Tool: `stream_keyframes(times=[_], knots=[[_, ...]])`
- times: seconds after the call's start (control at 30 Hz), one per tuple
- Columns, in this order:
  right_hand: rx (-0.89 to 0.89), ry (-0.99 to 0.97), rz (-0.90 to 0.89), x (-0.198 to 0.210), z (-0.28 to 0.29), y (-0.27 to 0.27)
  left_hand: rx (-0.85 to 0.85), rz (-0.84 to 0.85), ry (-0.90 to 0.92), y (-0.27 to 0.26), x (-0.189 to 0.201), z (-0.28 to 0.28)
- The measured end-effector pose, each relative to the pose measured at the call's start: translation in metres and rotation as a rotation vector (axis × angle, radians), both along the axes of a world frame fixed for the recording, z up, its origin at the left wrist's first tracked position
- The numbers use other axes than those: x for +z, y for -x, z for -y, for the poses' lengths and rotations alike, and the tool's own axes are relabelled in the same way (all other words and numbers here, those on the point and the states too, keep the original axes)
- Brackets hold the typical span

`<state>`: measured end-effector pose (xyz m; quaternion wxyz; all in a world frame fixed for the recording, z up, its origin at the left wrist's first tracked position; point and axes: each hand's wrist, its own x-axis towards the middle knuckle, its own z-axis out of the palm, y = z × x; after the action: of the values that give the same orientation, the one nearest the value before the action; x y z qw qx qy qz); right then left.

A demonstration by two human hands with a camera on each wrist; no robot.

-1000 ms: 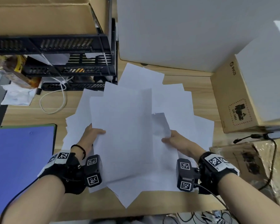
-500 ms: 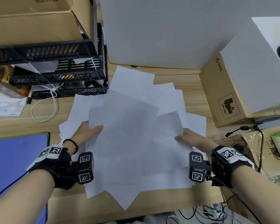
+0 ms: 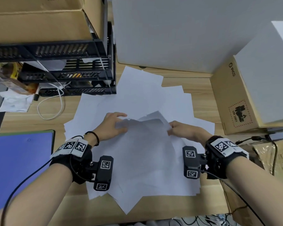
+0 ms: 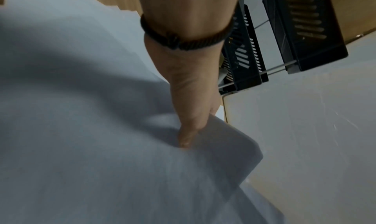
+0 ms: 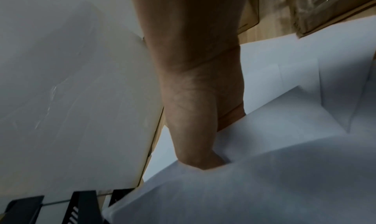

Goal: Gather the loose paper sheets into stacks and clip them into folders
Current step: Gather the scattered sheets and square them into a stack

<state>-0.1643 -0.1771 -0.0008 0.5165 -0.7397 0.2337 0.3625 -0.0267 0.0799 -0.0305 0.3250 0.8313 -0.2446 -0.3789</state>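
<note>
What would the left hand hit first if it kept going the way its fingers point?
Probably the right hand: the left hand points across the lifted sheets toward it, though depth is unclear.

Your head view is evenly lit from overhead, soft shadows under both wrists, straight edges bowing at the frame's borders. Your wrist views run dim and grainy, the loose white paper sheets smeared with motion blur and heavily shaded.

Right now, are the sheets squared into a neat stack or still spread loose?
Still spread: the paper sheets fan out at mixed angles across the desk.
</note>
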Motion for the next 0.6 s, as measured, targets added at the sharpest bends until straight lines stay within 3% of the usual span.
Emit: stream_keyframes(times=[0.2, 0.27, 0.33, 0.47, 0.6], knots=[[0.057, -0.104, 0.011, -0.006, -0.011, -0.011, -0.211, -0.116, 0.086, 0.002, -0.006, 0.02], [0.011, -0.102, 0.014, -0.016, -0.001, -0.009, -0.128, -0.052, 0.027, -0.003, -0.012, 0.016], [-0.143, -0.048, 0.043, -0.031, 0.016, -0.006, 0.037, -0.018, -0.024, -0.009, -0.019, 0.005], [-0.478, 0.255, 0.05, -0.064, 0.062, 0.008, 0.339, -0.033, -0.099, -0.029, -0.043, -0.005], [-0.57, 0.292, 0.03, -0.078, 0.069, 0.021, 0.343, 0.142, -0.203, -0.031, -0.057, -0.001]])
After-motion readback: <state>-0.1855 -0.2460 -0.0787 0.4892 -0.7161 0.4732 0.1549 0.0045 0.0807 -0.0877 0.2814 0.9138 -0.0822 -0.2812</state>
